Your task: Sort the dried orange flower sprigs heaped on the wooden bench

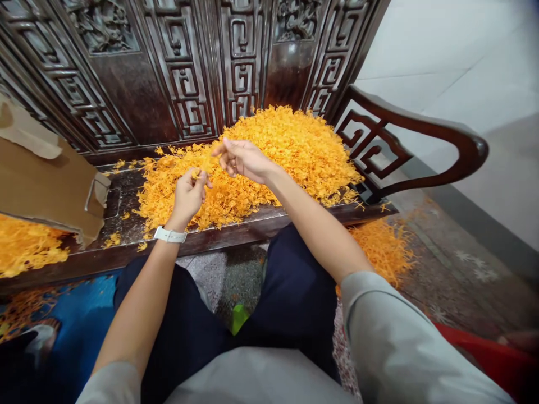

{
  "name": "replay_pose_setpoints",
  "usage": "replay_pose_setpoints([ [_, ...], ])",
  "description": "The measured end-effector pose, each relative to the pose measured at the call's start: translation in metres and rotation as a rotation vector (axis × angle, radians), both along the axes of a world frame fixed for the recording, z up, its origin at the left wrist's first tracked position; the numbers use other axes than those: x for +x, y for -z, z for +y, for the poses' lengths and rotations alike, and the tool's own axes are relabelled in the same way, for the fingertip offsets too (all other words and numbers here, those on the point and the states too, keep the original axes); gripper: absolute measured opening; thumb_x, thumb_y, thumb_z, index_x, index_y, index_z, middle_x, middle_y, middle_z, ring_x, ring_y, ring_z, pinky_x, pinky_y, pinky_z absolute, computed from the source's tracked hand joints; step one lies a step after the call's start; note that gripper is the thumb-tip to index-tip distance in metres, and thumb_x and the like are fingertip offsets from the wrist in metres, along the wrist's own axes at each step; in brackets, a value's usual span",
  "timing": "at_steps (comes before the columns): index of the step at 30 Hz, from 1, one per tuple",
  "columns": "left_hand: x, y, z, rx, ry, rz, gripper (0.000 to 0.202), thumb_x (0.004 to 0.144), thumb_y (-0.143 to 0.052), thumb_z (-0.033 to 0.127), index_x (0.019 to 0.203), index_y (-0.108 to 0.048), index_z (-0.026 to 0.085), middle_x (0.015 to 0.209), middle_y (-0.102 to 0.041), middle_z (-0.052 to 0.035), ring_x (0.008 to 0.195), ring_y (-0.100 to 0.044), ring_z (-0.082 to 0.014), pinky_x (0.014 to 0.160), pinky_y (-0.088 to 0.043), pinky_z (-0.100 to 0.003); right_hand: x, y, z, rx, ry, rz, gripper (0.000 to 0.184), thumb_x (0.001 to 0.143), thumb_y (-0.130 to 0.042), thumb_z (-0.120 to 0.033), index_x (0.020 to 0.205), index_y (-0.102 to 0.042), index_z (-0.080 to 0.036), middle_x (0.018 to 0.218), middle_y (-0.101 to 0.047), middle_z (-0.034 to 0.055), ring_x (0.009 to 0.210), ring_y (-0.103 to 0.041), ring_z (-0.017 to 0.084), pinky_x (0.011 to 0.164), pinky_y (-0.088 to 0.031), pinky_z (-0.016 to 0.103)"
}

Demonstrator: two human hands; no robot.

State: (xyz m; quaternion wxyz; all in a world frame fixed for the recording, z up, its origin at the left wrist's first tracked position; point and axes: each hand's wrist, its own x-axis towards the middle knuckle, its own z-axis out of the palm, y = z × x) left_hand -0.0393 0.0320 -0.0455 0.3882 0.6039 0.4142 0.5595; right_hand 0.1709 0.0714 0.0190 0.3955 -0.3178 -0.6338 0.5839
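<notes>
My left hand (190,193), with a pale watch band (170,235) at its wrist, is closed in a pinch on a small orange plastic piece (195,174). Just to the right, my right hand (242,159) hovers with its thumb and fingers apart and loosely bent. Its fingertips are close to a blurred orange bit between the hands; whether they touch it is unclear. Both hands are over a large heap of small, thin-limbed orange plastic pieces (290,151) on a dark wooden bench (261,223).
A cardboard box (46,179) lies on the bench at left, with more orange pieces (29,252) before it. The carved backrest (135,101) rises behind the heap, and a curved armrest (442,132) closes the right end. Orange scraps (385,252) lie on the floor.
</notes>
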Motion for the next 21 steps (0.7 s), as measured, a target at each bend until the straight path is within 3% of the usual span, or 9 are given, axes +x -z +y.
replay_pose_setpoints([
  [4, 0.002, 0.006, 0.003, -0.025, -0.011, -0.145, 0.051, 0.089, -0.073, 0.071, 0.092, -0.054, 0.024, 0.071, -0.065, 0.0039, 0.037, -0.040, -0.0054, 0.034, -0.035, -0.021, -0.015, 0.013, -0.003, -0.036, 0.051, -0.022, 0.065, 0.090, -0.060, -0.085, 0.104, -0.060, -0.021, 0.079, -0.066, 0.0008, 0.057, -0.052, 0.009, 0.049, -0.040, 0.022],
  [7, 0.005, 0.009, 0.003, 0.018, 0.001, -0.096, 0.051, 0.091, -0.070, 0.072, 0.093, -0.052, 0.024, 0.069, -0.061, 0.0049, 0.038, -0.039, -0.0055, 0.035, -0.032, -0.021, -0.028, 0.025, -0.003, 0.067, -0.053, -0.113, 0.064, 0.088, -0.067, -0.082, 0.093, -0.061, -0.019, 0.076, -0.066, 0.0016, 0.056, -0.053, 0.008, 0.049, -0.042, 0.023],
  [10, 0.006, 0.009, 0.001, 0.076, -0.024, -0.017, 0.053, 0.092, -0.067, 0.074, 0.089, -0.052, 0.024, 0.066, -0.055, 0.0045, 0.044, -0.041, -0.0065, 0.040, -0.031, -0.022, -0.036, 0.030, -0.002, 0.162, -0.015, -0.099, 0.061, 0.091, -0.068, -0.078, 0.082, -0.059, -0.018, 0.068, -0.060, -0.0003, 0.053, -0.050, 0.008, 0.050, -0.041, 0.024],
  [15, 0.006, 0.007, -0.004, 0.050, -0.011, 0.129, 0.050, 0.095, -0.064, 0.072, 0.084, -0.061, 0.023, 0.061, -0.040, 0.0039, 0.051, -0.035, -0.0105, 0.045, -0.027, -0.027, -0.029, 0.029, 0.004, 0.155, 0.145, -0.045, 0.047, 0.088, -0.079, -0.063, 0.098, -0.061, -0.021, 0.072, -0.058, -0.0028, 0.057, -0.048, 0.010, 0.053, -0.041, 0.027],
  [21, 0.004, -0.001, -0.011, 0.037, 0.053, 0.179, 0.050, 0.097, -0.064, 0.069, 0.082, -0.072, 0.022, 0.057, -0.034, 0.0039, 0.050, -0.033, -0.0112, 0.048, -0.025, -0.028, -0.009, 0.028, 0.014, 0.276, 0.198, -0.059, 0.034, 0.089, -0.077, -0.050, 0.090, -0.061, -0.020, 0.090, -0.063, 0.0037, 0.077, -0.052, 0.014, 0.070, -0.047, 0.030],
])
